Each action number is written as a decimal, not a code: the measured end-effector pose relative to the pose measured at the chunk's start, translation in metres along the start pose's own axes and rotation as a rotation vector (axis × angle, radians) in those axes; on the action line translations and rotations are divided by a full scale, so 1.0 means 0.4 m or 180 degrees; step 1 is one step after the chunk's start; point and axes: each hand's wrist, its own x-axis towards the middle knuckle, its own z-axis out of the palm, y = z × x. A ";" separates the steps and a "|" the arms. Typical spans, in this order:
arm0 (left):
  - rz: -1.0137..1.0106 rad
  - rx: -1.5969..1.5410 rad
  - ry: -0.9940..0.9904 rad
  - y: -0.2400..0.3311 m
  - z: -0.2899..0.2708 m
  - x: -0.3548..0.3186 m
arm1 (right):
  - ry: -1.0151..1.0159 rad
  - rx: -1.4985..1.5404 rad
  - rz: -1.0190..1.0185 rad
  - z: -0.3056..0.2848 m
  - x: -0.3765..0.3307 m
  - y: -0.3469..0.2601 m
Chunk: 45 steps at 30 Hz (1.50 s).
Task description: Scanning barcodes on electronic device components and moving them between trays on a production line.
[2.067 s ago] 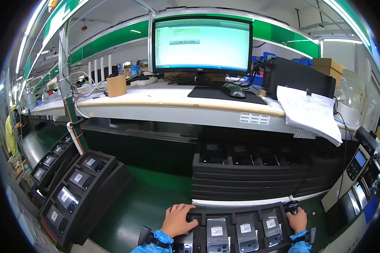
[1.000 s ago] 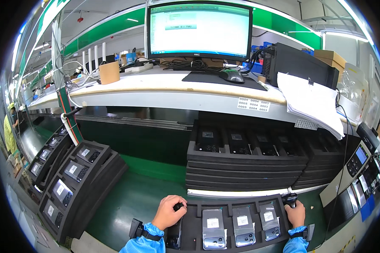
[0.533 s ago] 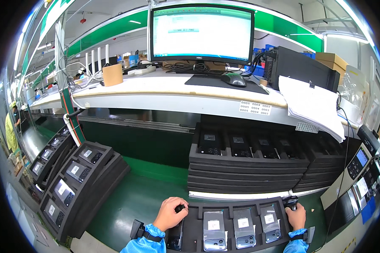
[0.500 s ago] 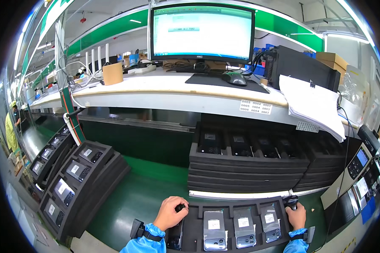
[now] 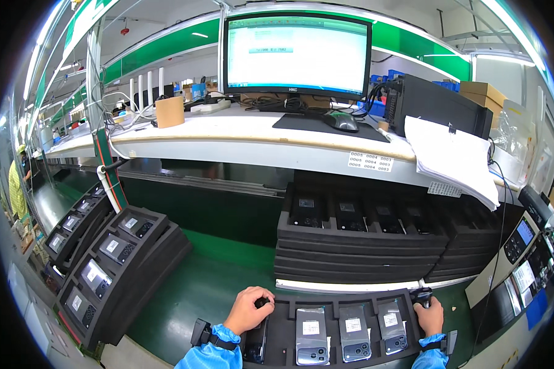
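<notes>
My left hand [image 5: 247, 310] is closed at the left end of a black foam tray [image 5: 283, 326]. A small black piece shows between its thumb and fingers, too hidden to name. Below this hand, a dark phone [image 5: 255, 344] sits in the leftmost slot. At the tray's right end, my right hand [image 5: 429, 316] curls around a black handheld device [image 5: 422, 296]. Between the hands, three grey phones lie back up in separate slots: a left one [image 5: 312, 337], a middle one [image 5: 354, 333] and a right one [image 5: 392, 326]. Each carries a white label.
Stacked foam trays [image 5: 123, 264] with phones stand at the left. More stacked trays [image 5: 363, 249] sit under the shelf [image 5: 228, 132]. A monitor [image 5: 297, 55], a mouse [image 5: 341, 122] and hanging papers [image 5: 452, 157] are above. At right stands a machine [image 5: 505, 258] with a small screen.
The view has shifted slightly. Both hands stay at the two ends of the tray, and the phones keep their slots.
</notes>
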 end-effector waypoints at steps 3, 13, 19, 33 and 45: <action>-0.0065 -0.0022 -0.0024 -0.004 0.001 -0.005 | -0.0091 0.0391 0.0026 0.008 0.001 0.014; -0.0063 -0.0292 0.0122 -0.008 0.005 -0.003 | 0.2183 0.2533 -0.0253 -0.088 0.164 0.232; 0.0058 -0.0207 0.0216 -0.017 0.010 -0.006 | 0.2538 0.3254 0.0361 -0.317 0.438 0.461; -0.0055 0.0046 0.0096 -0.019 0.010 -0.004 | 0.2786 -0.0027 0.0760 -0.397 0.325 0.658; -0.0543 -0.0572 0.0064 -0.020 0.007 -0.007 | -0.2688 0.2254 -0.0556 0.066 -0.334 -0.324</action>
